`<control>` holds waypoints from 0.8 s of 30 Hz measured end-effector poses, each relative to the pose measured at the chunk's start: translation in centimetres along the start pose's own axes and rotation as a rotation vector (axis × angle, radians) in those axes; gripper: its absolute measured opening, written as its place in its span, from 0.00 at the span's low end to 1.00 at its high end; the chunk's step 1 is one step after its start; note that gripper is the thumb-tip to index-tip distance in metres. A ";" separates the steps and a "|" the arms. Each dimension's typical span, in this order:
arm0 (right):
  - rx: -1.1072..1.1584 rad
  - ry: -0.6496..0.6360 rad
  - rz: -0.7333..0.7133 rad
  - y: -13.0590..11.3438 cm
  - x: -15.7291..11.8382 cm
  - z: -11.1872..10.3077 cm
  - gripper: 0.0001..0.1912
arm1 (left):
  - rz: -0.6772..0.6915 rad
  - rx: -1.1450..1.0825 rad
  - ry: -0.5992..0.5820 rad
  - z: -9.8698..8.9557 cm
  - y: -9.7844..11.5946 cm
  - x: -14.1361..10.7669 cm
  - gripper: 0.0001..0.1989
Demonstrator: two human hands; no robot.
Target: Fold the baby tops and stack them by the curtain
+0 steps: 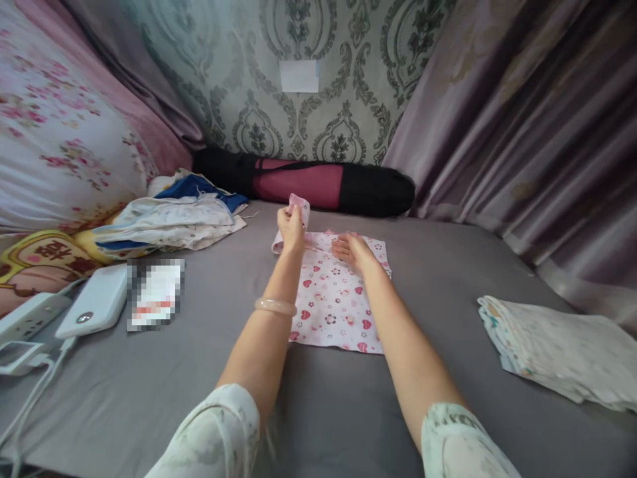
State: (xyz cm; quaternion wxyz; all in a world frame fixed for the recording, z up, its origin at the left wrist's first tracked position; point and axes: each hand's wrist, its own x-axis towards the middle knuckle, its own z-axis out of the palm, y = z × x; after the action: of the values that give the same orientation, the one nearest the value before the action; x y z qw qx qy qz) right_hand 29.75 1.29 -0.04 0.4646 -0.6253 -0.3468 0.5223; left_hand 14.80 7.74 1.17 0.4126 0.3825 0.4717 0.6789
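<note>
A white garment (331, 318) printed with pink hearts and flowers lies on the grey sheet in front of me; its exact kind is not clear. My left hand (292, 228) pinches a narrow part of it at the far left corner and lifts that part off the bed. Over the garment's far edge, my right hand (354, 251) rests with its fingers stretched out toward the left, palm side turned inward. Whether the right fingertips press on the cloth is hard to tell. A pale bangle circles my left forearm.
To the left lie a pile of clothes (174, 216), a white power bank (94, 302), cables and a power strip (32, 315). Folded cloth (562, 348) sits at the right. A black and maroon long bag (303, 182) lies along the wall.
</note>
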 end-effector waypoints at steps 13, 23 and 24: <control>0.357 -0.191 0.047 1.3 0.0 -2.7 0.35 | 0.067 0.297 -0.500 3.8 -4.1 -8.7 0.12; 0.460 -0.024 0.009 1.9 0.9 -2.7 0.08 | 0.182 0.551 -0.343 0.1 -1.8 -4.2 0.10; 0.476 -0.018 -0.005 1.8 0.9 -2.8 0.08 | 0.180 0.590 -0.304 -0.8 -1.7 -3.5 0.11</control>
State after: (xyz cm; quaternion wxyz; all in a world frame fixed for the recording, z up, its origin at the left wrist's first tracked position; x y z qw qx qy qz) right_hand 32.53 0.91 -1.98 0.5973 -0.4926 -0.2194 0.5936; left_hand 15.69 4.63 -1.16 0.2884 0.6222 0.5452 0.4822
